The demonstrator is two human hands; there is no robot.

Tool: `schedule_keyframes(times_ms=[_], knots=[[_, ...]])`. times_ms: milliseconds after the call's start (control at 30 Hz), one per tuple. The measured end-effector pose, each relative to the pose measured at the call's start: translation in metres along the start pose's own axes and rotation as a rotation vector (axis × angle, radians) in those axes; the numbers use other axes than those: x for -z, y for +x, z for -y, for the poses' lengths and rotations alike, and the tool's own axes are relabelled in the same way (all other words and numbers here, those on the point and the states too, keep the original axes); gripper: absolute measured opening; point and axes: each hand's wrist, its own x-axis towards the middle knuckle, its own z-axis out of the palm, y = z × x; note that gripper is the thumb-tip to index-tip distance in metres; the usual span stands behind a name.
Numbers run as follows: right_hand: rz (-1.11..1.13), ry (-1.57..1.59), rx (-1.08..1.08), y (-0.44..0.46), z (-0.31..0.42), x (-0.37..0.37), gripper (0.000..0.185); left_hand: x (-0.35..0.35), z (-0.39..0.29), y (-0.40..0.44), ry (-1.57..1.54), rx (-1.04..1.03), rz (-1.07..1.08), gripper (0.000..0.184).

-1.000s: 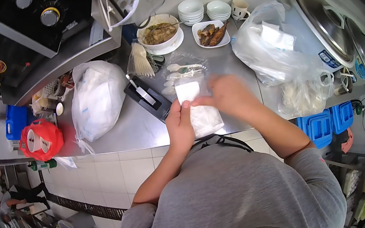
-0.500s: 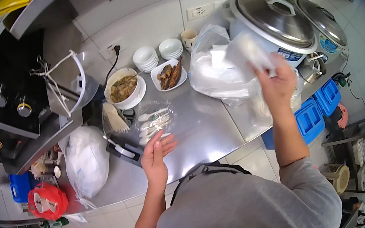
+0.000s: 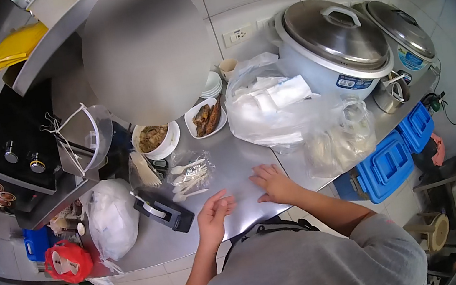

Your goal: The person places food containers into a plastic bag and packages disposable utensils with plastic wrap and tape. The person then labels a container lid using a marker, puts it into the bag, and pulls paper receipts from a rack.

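My right hand (image 3: 272,184) is spread low over the steel counter (image 3: 241,151), with nothing in it. Near the counter's front edge, my left hand (image 3: 215,217) has its fingers loosely bent and apart, with nothing visible in them. Left of it stands a black tape dispenser (image 3: 172,212). Plastic spoons (image 3: 190,176) in clear wrap lie just beyond that hand. Past my right hand are an open white plastic bag (image 3: 248,116) of folded white napkins (image 3: 286,93) and a clear bag (image 3: 340,145) with pale contents I cannot make out.
At the back stand a bowl of food (image 3: 153,139), a dish of browned pieces (image 3: 207,117) and large lidded cookers (image 3: 336,36). A stuffed white bag (image 3: 112,220) is at left. Blue lidded bins (image 3: 385,162) stand beyond the right edge. A grey blurred disc hides part of the wall.
My right hand has come down and left from above the white bag; the blurred whitish thing in it is gone from the hand. My left hand has shifted slightly right and down. The view has shifted.
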Motion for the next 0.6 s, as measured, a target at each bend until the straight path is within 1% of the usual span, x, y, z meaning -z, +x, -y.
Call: schedule_keyframes(times_ms=[33, 100, 133, 167, 267, 400, 600], knots=[[-0.039, 0.001, -0.018, -0.009, -0.011, -0.019, 0.061, 0.002, 0.018, 0.005, 0.034, 0.006, -0.002, 0.035], [-0.109, 0.009, -0.052, -0.027, -0.027, -0.051, 0.061, 0.006, 0.053, 0.014, 0.681, -0.285, -0.123, 0.04], [-0.101, 0.034, -0.071, -0.034, -0.025, -0.053, 0.06, 0.01, 0.073, 0.015, 1.006, -0.421, -0.183, 0.044], [-0.1, 0.049, -0.078, -0.031, -0.027, -0.05, 0.059, 0.018, 0.095, 0.016, 1.105, -0.316, -0.125, 0.054], [-0.129, 0.078, -0.127, -0.032, -0.025, -0.053, 0.057, 0.024, 0.135, 0.007, 1.238, -0.254, -0.108, 0.056], [-0.113, 0.062, -0.15, -0.029, -0.026, -0.052, 0.055, 0.027, 0.133, 0.007, 1.182, -0.229, -0.112, 0.054], [-0.149, 0.009, -0.135, -0.027, -0.024, -0.055, 0.056, 0.028, 0.131, 0.003, 1.171, -0.238, -0.131, 0.051]])
